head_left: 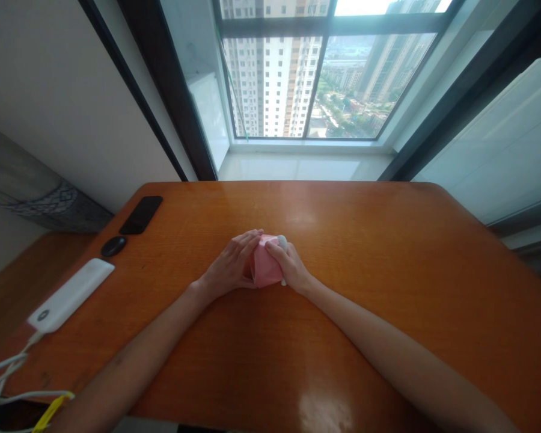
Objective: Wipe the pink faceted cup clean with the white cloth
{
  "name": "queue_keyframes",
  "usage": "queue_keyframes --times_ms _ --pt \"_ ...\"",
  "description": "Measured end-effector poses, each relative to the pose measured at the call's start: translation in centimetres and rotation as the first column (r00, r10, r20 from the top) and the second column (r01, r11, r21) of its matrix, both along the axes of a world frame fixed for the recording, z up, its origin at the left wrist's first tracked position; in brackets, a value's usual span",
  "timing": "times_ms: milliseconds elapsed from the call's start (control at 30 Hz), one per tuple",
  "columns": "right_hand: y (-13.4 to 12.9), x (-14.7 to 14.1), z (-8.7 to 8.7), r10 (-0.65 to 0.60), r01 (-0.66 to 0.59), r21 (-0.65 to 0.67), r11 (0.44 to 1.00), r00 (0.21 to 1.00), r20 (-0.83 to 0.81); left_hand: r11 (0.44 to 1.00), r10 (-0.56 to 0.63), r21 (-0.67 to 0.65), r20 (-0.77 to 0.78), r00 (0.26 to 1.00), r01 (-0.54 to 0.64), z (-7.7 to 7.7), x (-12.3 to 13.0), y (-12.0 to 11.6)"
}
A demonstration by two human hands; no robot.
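Note:
A small pink object with flat, folded-looking faces is between my two hands, at the middle of the table. A pale grey-white piece shows at its right end; what kind of object it is, I cannot make out. My left hand is closed round its left side, fingers over the top edge and thumb low at the front. My right hand grips the right end, its thumb lying across the pink face. The right fingers are mostly hidden behind the object.
On the left side of the brown wooden table lie a black phone, a black oval item and a white power strip. White cables with a yellow tie run near my left forearm. A window is beyond the far edge.

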State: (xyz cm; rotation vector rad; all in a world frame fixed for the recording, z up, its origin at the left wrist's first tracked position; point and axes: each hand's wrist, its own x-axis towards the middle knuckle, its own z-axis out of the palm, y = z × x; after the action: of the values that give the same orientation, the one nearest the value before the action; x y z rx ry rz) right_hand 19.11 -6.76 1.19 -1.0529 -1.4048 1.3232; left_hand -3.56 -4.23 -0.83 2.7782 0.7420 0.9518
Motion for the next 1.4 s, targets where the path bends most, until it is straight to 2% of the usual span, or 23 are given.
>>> queue_keyframes --times_ms 133,433,633,800,1100,1400 --pt "0.0 0.0 0.0 0.004 -0.004 -0.003 1.000 1.000 0.005 0.999 -0.004 0.040 -0.029 1.000 0.005 0.2 0.1 0.0" --pt "-0.2 0.2 -0.1 -0.003 0.003 0.012 1.000 1.000 0.002 0.999 -0.012 0.033 0.057 0.998 0.011 0.6 0.6 -0.4" --pt "-0.2 0.1 -0.2 -0.017 0.017 -0.004 1.000 1.000 0.022 0.995 0.006 -0.096 0.098 0.995 0.003 0.4 0.7 -0.6" --pt "-0.5 0.1 0.2 0.001 0.000 -0.010 1.000 1.000 0.031 0.967 0.062 -0.255 0.211 0.976 -0.007 0.2 1.0 -0.7" --pt "-0.7 0.1 0.6 0.021 -0.022 0.049 0.999 0.999 0.028 0.935 0.106 -0.355 0.254 0.961 -0.010 0.6 1.3 -1.0" --pt "-0.8 0.1 0.4 0.008 -0.012 0.121 0.993 1.000 0.029 0.845 0.242 -0.527 0.219 0.945 -0.094 1.5 1.7 -1.5"
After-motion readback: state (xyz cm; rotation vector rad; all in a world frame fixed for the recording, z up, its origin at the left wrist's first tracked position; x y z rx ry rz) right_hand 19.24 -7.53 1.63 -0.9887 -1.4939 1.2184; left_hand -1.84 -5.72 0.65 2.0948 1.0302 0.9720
